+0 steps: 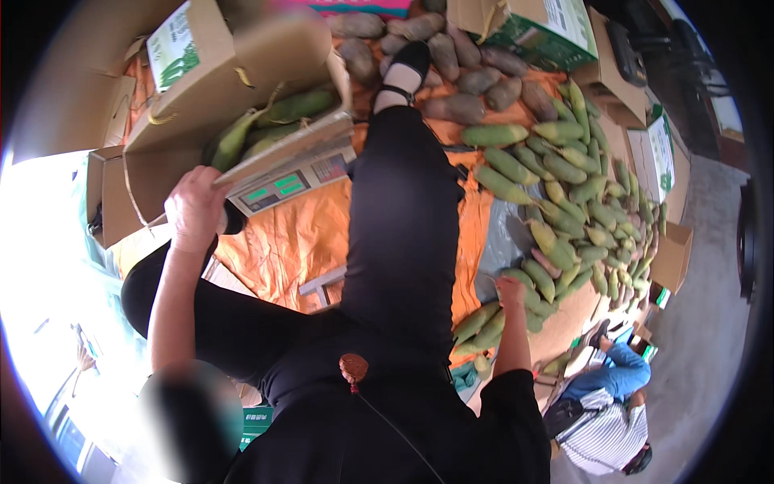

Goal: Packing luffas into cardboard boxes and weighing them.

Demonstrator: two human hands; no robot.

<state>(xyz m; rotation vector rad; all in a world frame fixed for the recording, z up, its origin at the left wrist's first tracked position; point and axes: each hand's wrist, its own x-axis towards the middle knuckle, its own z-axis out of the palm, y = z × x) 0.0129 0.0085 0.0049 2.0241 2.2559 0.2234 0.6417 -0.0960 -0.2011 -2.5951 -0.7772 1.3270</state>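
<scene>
- Your left hand [196,206] is clamping on the near wall of an open cardboard box [282,152], its fingers bending over the rim at the corner.
- Your right hand [509,292] is working well apart from the left, curling at the near edge of a heap of green radishes [576,169]; I cannot tell whether it is gripping one or only touching.
- A few long radishes [234,141] are lying inside the box, leaning against one another.
- A scale [278,187] is showing just below the box's near wall, its green displays glowing.
- The heap is spreading along your right side, with a grey plastic sheet [501,242] lying beside it.
- Dark reddish roots [459,109] are lying around your outstretched foot [403,79], beyond the nearest green radishes.
- An orange cloth [282,246] is covering the floor between your legs, wrinkling near the scale.
- Another person [601,431] in a striped top and blue trousers is sitting low at the lower right, well apart from your hands.
</scene>
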